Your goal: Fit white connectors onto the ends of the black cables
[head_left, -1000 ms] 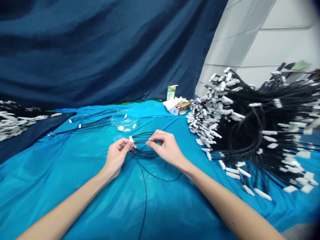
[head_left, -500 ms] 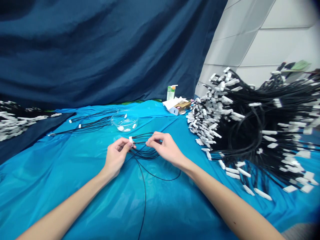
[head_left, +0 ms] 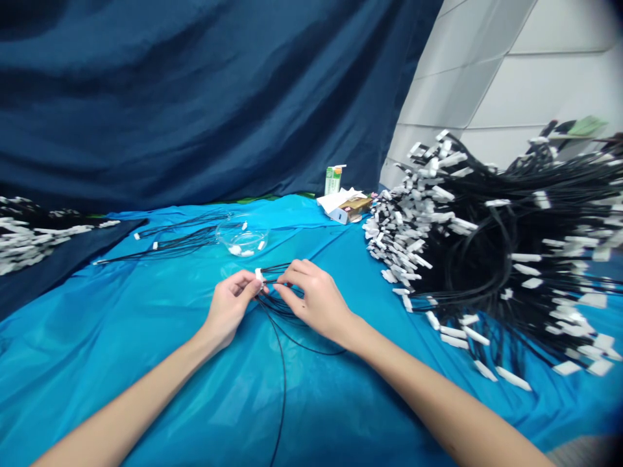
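A small white connector (head_left: 259, 275) is pinched between the thumb and fingers of my left hand (head_left: 228, 305). Several thin black wires (head_left: 277, 267) run from it to the right. My right hand (head_left: 316, 299) is just right of the connector, its thumb and index finger closed on a black wire near it. The rest of the wire bundle hangs below and behind my right hand, partly hidden. One loose wire (head_left: 284, 389) trails down over the blue sheet toward me.
A clear bowl (head_left: 242, 241) with white connectors lies behind my hands, beside wired bundles (head_left: 185, 241). Large heaps of black cables with white connectors stand at right (head_left: 457, 253) and far left (head_left: 39, 240). At the back are an opened box (head_left: 341, 209) and a green-white carton (head_left: 333, 180).
My right hand has moved left, closer to the connector. My left hand has shifted slightly right with the connector in it.
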Demonstrator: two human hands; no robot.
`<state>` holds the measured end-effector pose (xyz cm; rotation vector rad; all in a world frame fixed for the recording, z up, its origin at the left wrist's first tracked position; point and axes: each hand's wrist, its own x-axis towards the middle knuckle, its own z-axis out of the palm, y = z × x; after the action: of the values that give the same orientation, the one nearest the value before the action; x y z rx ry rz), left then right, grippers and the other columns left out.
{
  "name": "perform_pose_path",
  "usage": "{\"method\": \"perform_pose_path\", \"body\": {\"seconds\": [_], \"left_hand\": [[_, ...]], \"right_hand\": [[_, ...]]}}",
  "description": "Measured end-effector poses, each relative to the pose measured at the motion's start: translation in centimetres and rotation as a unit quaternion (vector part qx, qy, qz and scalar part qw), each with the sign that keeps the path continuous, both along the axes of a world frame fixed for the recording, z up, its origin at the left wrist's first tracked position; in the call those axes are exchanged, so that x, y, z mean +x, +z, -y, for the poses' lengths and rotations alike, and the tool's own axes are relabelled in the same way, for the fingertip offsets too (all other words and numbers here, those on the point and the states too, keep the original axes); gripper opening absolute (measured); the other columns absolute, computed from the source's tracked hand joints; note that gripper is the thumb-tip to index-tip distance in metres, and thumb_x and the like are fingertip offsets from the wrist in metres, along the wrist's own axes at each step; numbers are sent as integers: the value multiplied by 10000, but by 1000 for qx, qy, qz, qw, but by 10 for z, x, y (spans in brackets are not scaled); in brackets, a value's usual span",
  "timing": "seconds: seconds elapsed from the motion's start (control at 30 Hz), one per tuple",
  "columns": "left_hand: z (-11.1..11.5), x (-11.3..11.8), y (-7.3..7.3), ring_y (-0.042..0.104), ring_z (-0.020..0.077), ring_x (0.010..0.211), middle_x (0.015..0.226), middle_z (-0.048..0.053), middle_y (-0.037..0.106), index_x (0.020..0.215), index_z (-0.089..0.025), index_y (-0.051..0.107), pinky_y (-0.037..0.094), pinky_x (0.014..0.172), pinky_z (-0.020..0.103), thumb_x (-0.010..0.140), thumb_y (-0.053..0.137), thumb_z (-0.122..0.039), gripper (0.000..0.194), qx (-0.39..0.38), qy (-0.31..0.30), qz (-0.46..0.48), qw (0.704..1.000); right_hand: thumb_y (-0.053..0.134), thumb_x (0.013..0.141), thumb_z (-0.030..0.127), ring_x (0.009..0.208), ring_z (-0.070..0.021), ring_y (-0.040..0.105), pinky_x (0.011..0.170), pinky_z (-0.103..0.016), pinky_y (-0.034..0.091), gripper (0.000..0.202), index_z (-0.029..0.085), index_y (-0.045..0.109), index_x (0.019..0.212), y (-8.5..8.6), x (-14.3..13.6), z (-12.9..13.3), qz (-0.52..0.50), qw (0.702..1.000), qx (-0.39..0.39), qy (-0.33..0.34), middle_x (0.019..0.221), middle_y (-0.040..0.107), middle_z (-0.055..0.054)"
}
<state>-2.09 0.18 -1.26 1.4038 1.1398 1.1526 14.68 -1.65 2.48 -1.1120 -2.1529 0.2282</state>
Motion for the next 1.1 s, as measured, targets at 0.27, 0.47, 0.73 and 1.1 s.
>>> {"method": "perform_pose_path", "body": {"seconds": [0.27,0.47,0.73,1.1], "left_hand": [[0,2,-2,490,64,658,733,71,537,777,-54,486,382,614,129,682,575,-461,428,-26,-18,26,999],[-2,1,-4,493,66,670,740,66,538,779,-62,481,381,629,134,690,572,-456,414,-33,-22,27,999],[-3,0,-6,490,62,673,743,66,537,765,-61,487,375,628,132,695,567,-458,411,-28,-16,18,999],[-4,0,-8,488,59,672,743,59,532,773,-64,482,374,630,129,700,567,-455,406,-32,-19,28,999]], "right_hand": [[407,852,219,798,-128,418,701,-246,317,173,161,566,816,0,-2,3,79,995,53,-25,811,515,-34],[358,872,216,809,-145,404,656,-257,300,207,152,550,828,1,-2,5,135,988,61,-36,826,508,-39],[346,863,184,822,-163,400,599,-271,288,188,141,512,787,-1,-3,3,210,973,94,-34,820,488,-47],[354,862,182,819,-163,399,594,-277,285,176,141,503,779,0,-1,3,222,969,105,-24,818,490,-50]]}}
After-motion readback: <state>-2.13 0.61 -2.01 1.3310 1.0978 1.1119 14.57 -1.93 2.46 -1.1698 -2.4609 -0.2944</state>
